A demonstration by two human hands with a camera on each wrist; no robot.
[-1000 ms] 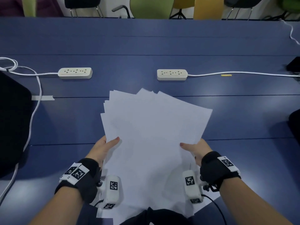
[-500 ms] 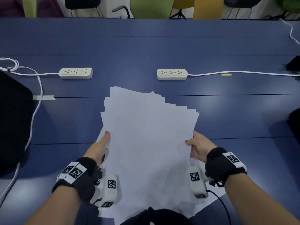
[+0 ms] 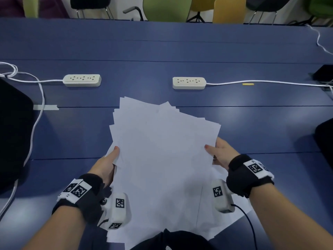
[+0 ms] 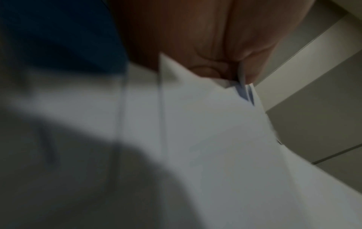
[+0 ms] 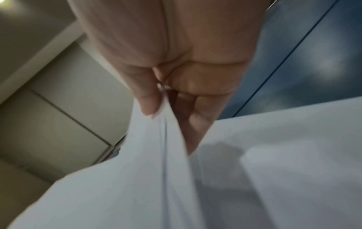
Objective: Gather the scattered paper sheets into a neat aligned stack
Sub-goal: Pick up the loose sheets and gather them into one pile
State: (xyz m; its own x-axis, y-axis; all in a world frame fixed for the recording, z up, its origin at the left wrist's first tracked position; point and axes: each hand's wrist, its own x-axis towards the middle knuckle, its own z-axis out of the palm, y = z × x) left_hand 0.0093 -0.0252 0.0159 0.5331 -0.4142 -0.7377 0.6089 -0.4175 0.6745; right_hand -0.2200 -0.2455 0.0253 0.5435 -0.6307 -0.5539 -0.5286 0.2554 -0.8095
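Several white paper sheets (image 3: 162,150) are held as a loose, fanned bundle above the blue table (image 3: 180,47), their far corners splayed and unaligned. My left hand (image 3: 108,161) grips the bundle's left edge, thumb on top. My right hand (image 3: 219,154) grips the right edge, thumb on top and fingers beneath. In the left wrist view the left hand (image 4: 225,65) pinches the sheet edges (image 4: 243,89). The right wrist view shows the right hand (image 5: 162,99) pinching the paper (image 5: 156,155). More sheets (image 3: 225,217) lie flat on the table under the bundle.
Two white power strips (image 3: 82,80) (image 3: 188,83) lie beyond the paper, with white cables (image 3: 36,109) running left and right. Black objects sit at the left edge (image 3: 12,134) and right edge (image 3: 324,139). Chairs (image 3: 165,8) stand behind the table.
The fanned bundle has narrowed: its right corner swung in toward the left. My right hand moved up the right edge, and my left thumb slid further up the left edge.
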